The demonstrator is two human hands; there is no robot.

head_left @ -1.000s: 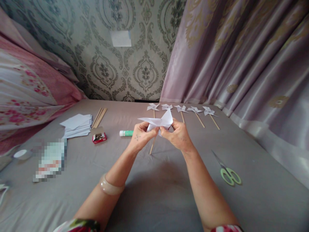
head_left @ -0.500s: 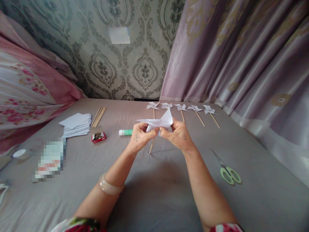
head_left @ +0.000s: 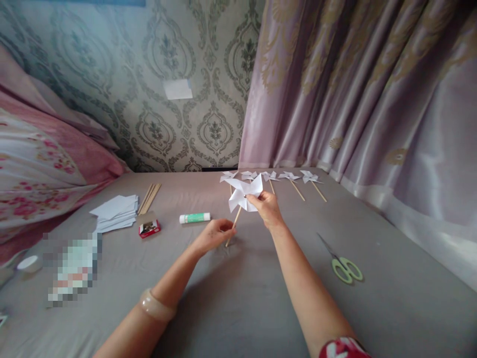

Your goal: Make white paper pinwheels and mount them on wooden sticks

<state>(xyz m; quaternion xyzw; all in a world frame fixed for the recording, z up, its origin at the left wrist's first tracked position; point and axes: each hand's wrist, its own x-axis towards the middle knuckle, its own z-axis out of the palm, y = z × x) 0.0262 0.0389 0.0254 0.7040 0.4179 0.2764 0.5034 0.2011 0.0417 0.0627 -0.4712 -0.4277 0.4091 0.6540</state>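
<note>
A white paper pinwheel (head_left: 244,188) on a thin wooden stick (head_left: 237,217) is held upright, slightly tilted, above the middle of the grey cloth. My right hand (head_left: 269,209) pinches the pinwheel near its centre, where a small dark spot shows by the thumb. Lower down, my left hand (head_left: 216,233) closes its fingertips round the stick, close to its bottom end. A green and white glue stick (head_left: 195,218) lies just beyond my left hand.
Several paper pinwheels (head_left: 289,176) on sticks lie in a row at the back. White paper sheets (head_left: 116,214), loose wooden sticks (head_left: 149,199) and a red box (head_left: 149,228) of small metal pieces are on the left. Green-handled scissors (head_left: 346,268) rest at the right.
My left hand has let go of the paper and moved down onto the stick. The pinwheel's blades now face me more openly. The camera view has tilted up and shifted right.
</note>
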